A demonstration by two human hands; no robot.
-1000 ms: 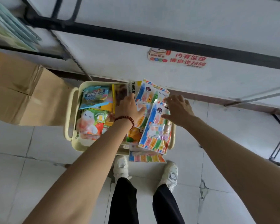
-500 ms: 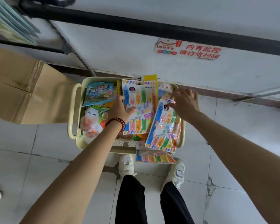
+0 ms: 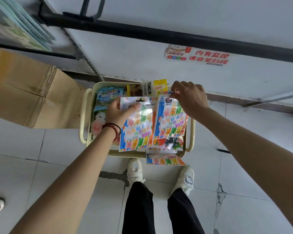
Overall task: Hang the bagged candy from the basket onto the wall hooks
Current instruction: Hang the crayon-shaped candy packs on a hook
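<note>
Over the basket, left hand grips 1 candy bag by its top corner; right hand pinches another bag at its top edge.

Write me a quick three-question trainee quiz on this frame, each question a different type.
1. True or false: the left hand grips a pencil-candy bag over the cream basket.
2. Multiple choice: the right hand pinches a second pencil-candy bag at its A) top edge, B) bottom edge, C) middle.
3. Short answer: what stands on the floor to the left of the basket?
Key: 1 true; 2 A; 3 a cardboard box.
</note>
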